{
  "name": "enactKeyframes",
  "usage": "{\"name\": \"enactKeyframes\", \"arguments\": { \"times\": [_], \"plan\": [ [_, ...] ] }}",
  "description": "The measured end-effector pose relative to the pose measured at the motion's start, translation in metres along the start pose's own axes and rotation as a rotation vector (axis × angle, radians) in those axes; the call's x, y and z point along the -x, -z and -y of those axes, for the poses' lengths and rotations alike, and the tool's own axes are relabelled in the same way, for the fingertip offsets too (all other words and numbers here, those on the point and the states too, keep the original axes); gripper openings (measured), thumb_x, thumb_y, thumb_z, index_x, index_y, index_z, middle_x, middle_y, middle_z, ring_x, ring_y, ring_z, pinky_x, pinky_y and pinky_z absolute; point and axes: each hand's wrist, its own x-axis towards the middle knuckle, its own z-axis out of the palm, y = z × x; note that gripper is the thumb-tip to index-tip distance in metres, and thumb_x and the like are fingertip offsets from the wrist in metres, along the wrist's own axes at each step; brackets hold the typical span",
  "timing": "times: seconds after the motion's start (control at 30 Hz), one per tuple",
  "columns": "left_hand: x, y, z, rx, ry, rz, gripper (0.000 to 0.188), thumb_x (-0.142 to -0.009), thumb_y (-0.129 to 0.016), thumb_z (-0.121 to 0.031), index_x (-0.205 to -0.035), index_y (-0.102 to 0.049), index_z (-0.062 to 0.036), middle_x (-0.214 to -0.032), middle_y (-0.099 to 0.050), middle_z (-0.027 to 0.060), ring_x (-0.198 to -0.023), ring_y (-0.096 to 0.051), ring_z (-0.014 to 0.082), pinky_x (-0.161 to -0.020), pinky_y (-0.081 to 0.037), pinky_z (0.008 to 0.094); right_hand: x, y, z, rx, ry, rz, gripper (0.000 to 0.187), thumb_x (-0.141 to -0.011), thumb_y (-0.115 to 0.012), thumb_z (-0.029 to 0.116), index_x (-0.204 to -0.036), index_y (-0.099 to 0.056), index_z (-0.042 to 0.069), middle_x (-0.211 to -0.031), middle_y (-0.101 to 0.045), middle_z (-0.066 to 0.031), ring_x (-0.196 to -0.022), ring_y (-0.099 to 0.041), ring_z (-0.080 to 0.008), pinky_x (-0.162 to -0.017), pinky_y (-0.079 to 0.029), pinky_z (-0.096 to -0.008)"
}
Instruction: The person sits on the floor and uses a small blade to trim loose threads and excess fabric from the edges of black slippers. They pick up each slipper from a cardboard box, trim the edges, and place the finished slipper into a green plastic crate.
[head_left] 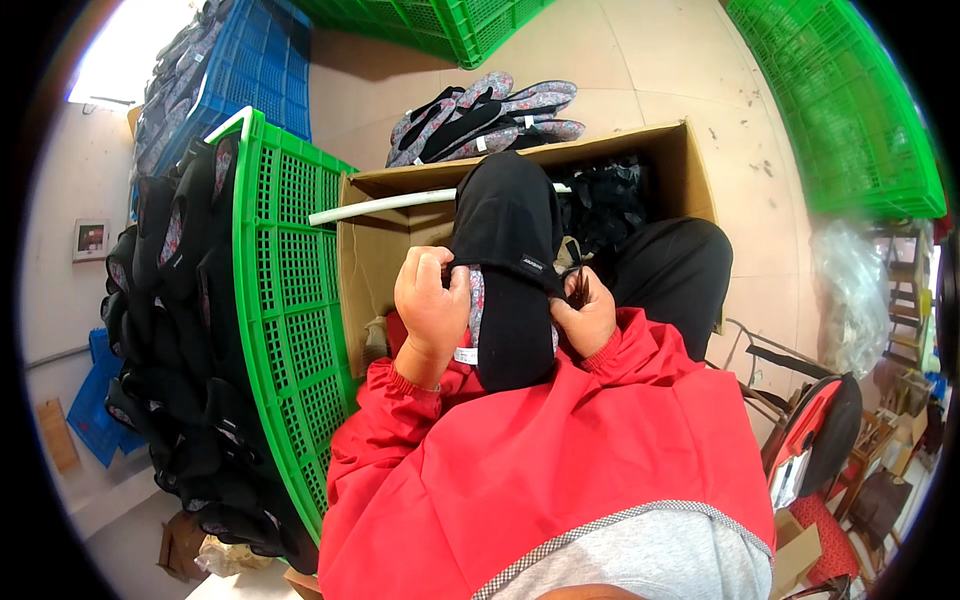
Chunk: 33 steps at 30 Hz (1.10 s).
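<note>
A black slipper (512,335) with a grey-and-red patterned side and a small white tag lies lengthwise before me, over my lap. My left hand (432,302) is closed, thumb and fingers pinching the slipper's left edge where the black band crosses it. On the other side, my right hand (588,312) is closed at the band's right end, near a small label. A dark sliver shows between its fingers, too small to name. Beyond my hands stands an open cardboard box (385,262), with a heap of black pieces (605,205) inside.
A white tube (385,205) lies across the box. Several patterned slippers (485,118) are piled behind it. At left, a green crate (290,270) stands beside many hanging black slippers (175,340). A blue crate (265,70) and another green crate (840,110) stand farther off.
</note>
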Motion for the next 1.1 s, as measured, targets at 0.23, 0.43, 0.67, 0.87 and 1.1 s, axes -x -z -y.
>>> {"name": "enactKeyframes", "arguments": {
  "times": [0.23, 0.43, 0.67, 0.87, 1.1],
  "plan": [
    [-0.004, -0.001, -0.002, -0.049, -0.031, 0.044, 0.027, -0.063, -0.067, 0.012, -0.083, -0.055, -0.0018, -0.079, -0.057, 0.0124, -0.07, -0.058, 0.028, -0.064, -0.048, 0.0356, -0.007, 0.009, -0.014, -0.153, -0.091, 0.114, 0.027, -0.076, -0.075, 0.007, -0.09, -0.053, 0.003, -0.079, -0.05, 0.001, -0.07, -0.044, -0.0059, -0.064, -0.04, -0.0226],
    [-0.024, 0.002, -0.011, -0.078, -0.147, 0.052, 0.032, -0.063, -0.071, 0.008, -0.092, -0.063, -0.0033, -0.089, -0.06, 0.011, -0.086, -0.059, 0.0303, -0.078, -0.047, 0.0395, -0.016, 0.037, 0.05, 0.096, 0.02, 0.16, 0.06, -0.084, -0.077, 0.027, -0.129, -0.047, 0.002, -0.1, -0.06, -0.0057, -0.081, -0.054, -0.0098, -0.076, -0.048, -0.0248],
    [-0.034, -0.005, -0.032, -0.004, -0.31, 0.103, 0.032, -0.064, -0.078, 0.002, -0.093, -0.07, -0.0058, -0.09, -0.061, 0.0076, -0.087, -0.06, 0.0276, -0.077, -0.048, 0.0382, -0.015, 0.027, 0.095, 0.223, 0.223, 0.361, 0.035, -0.101, -0.05, 0.017, -0.132, -0.045, 0.0, -0.112, -0.058, -0.0084, -0.101, -0.057, -0.0139, -0.091, -0.046, -0.0282],
    [-0.03, -0.012, -0.026, -0.007, -0.278, 0.057, 0.029, -0.063, -0.078, 0.003, -0.089, -0.067, -0.0055, -0.087, -0.064, 0.009, -0.08, -0.061, 0.0284, -0.072, -0.05, 0.038, -0.02, 0.009, 0.086, 0.314, 0.308, 0.293, 0.039, -0.094, -0.058, 0.009, -0.131, -0.049, 0.0, -0.119, -0.059, -0.0132, -0.108, -0.061, -0.0236, -0.094, -0.046, -0.0323],
    [-0.025, -0.017, -0.031, 0.008, -0.246, 0.037, 0.026, -0.063, -0.078, 0.003, -0.084, -0.064, -0.0054, -0.085, -0.064, 0.0088, -0.08, -0.062, 0.0283, -0.072, -0.051, 0.0376, -0.019, 0.001, 0.091, 0.357, 0.19, 0.208, 0.039, -0.087, -0.068, 0.008, -0.124, -0.056, 0.003, -0.114, -0.062, -0.0151, -0.106, -0.061, -0.0293, -0.092, -0.047, -0.034]
  ]
}}
